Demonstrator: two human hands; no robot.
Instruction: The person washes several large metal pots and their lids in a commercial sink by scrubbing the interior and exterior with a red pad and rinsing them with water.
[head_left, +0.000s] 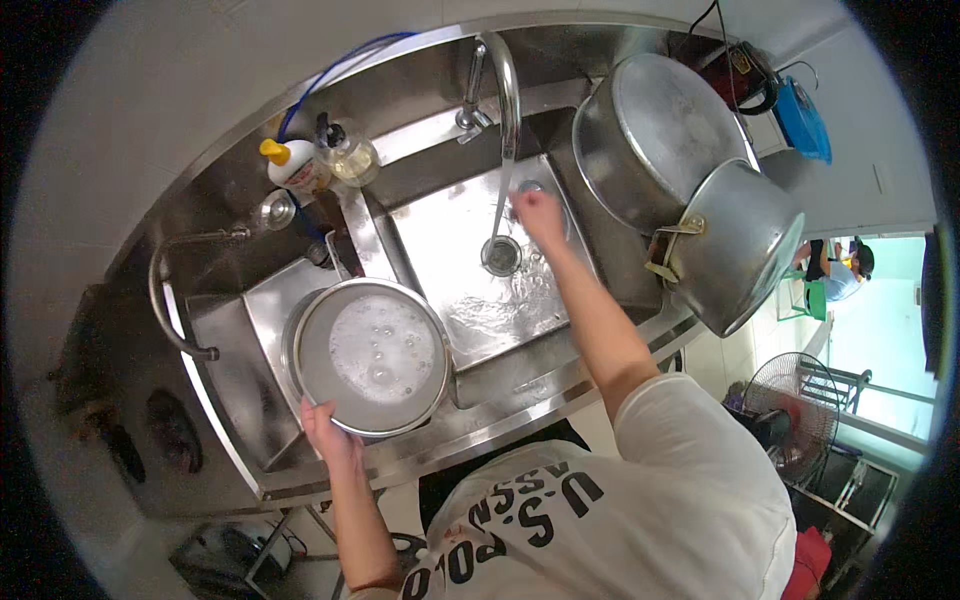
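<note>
My left hand (327, 429) grips the near rim of a round metal pot (373, 356) that holds cloudy, bubbly water. The pot rests over the divider and left basin of a stainless steel sink. In the right basin (457, 247), my right hand (537, 214) is beside the stream of water, its fingers bent; blur hides whether it holds anything. A curved chrome faucet (506, 90) runs water down by the drain strainer (501, 256). Near the right hand, a small round item (531, 187) lies at the back of the basin.
Two large aluminium pots, one upturned (675, 127) and one tilted (735, 244), stand right of the basin. A yellow-capped bottle (296, 165) and a pump bottle (352, 157) stand back left. A second faucet (161, 300) arches over the left side. A fan (791, 412) and a seated person are at right.
</note>
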